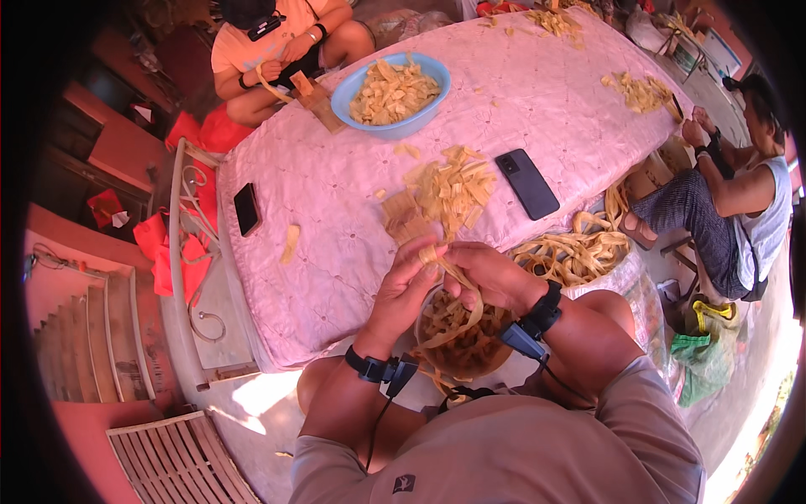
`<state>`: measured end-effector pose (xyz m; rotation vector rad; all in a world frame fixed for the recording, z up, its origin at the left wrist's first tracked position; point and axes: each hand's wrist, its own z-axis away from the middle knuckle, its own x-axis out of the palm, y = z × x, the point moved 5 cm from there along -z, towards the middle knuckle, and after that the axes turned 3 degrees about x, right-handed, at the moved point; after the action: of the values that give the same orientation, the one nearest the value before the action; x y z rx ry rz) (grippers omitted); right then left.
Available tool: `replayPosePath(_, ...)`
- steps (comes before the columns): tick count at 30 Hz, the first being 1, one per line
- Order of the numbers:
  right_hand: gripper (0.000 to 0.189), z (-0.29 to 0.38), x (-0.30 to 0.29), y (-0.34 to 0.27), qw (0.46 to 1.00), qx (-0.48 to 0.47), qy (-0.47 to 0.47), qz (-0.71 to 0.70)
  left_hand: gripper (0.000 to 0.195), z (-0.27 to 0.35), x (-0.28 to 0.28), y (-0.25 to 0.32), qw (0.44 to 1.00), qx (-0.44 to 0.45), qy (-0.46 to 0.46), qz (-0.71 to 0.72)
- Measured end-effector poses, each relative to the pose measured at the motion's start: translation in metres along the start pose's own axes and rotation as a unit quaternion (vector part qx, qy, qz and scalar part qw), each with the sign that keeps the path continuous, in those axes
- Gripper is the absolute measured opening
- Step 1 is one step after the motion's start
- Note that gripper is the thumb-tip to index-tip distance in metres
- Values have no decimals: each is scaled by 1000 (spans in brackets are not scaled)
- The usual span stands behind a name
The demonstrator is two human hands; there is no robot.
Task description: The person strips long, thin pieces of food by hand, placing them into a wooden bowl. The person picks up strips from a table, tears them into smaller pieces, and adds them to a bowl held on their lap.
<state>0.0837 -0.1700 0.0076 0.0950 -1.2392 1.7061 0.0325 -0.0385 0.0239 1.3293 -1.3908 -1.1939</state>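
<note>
Between both hands runs a long pale-yellow plant-fibre strip [469,277], its end folded at the fingertips and its tail hanging down. My left hand [406,274] pinches the folded end with thumb and fingers. Close by on the right, my right hand [485,268] grips the strip a little farther along. Below them is a round container [463,372] of short folded pieces. Just beyond my hands, a heap of cut pieces [456,189] lies on the pink quilted cover [340,208], beside a flat woven-looking piece [403,214].
A blue basin [390,129] full of pieces, a dark phone [527,184] and a smaller phone [247,209] rest on the cover. Long strips [579,255] fill a sack at right. One person sits at the upper left, another at the right. A metal bed rail [179,252] stands left.
</note>
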Motion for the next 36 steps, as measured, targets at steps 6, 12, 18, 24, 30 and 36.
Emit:
replayPosePath(6,39,-4,1,19,983,98,-129,-82,29,-2,6,6,998,61,-14,-21)
replayPosePath(12,33,-1,11,19,982,64,-143,-107,27,7,15,13,999,-2,-1,42)
replayPosePath(18,17,-9,-5,15,994,-110,20,16,35,5,0,18,920,187,-1,-343)
replayPosePath(24,9,-4,-15,-1,879,-352,201,250,44,4,12,26,842,171,4,-511)
replayPosePath(30,9,4,-16,-5,873,-356,225,246,45,-1,4,19,885,145,52,-440)
replayPosePath(36,10,6,-7,-7,808,-400,236,362,33,8,4,-19,996,-30,70,-50)
